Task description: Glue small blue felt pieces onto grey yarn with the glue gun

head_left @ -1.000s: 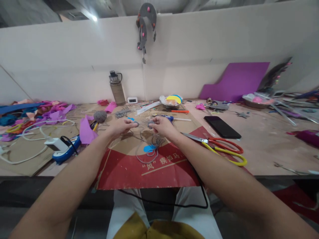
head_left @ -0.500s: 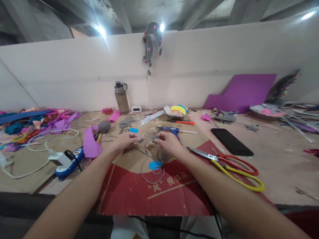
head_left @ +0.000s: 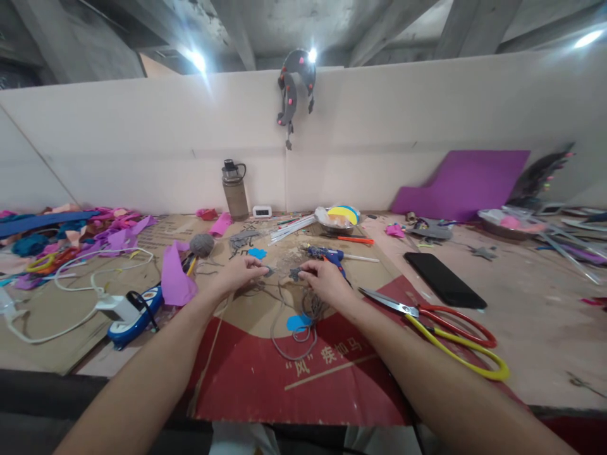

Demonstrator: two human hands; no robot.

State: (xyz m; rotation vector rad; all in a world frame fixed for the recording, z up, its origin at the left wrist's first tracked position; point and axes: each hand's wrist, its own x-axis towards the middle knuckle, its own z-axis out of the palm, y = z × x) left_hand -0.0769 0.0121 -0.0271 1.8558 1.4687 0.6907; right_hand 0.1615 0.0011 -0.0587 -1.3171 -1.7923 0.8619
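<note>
Over the cardboard sheet (head_left: 303,392), my left hand (head_left: 244,273) pinches a small grey felt piece (head_left: 270,272) between thumb and fingers. My right hand (head_left: 323,279) is closed on another small grey felt piece (head_left: 294,273), which looks star-shaped. The two pieces face each other, a short gap apart. Grey yarn (head_left: 313,306) lies in loose loops below my right hand, partly over a blue scrap (head_left: 298,323). Just behind my right hand rests a blue glue gun (head_left: 332,254) with a white glue stick in its back end.
Large scissors (head_left: 436,319) with red and yellow handles lie right of my right forearm, near a black phone (head_left: 444,278). A bottle (head_left: 235,193) stands at the back. On the left are a blue power strip (head_left: 135,322), a grey yarn ball (head_left: 202,244) and felt scraps (head_left: 177,278).
The view has tilted slightly, so everything sits a little lower in the picture. Both hands keep their pinch on the felt pieces, and the right piece now shows more of its shape.
</note>
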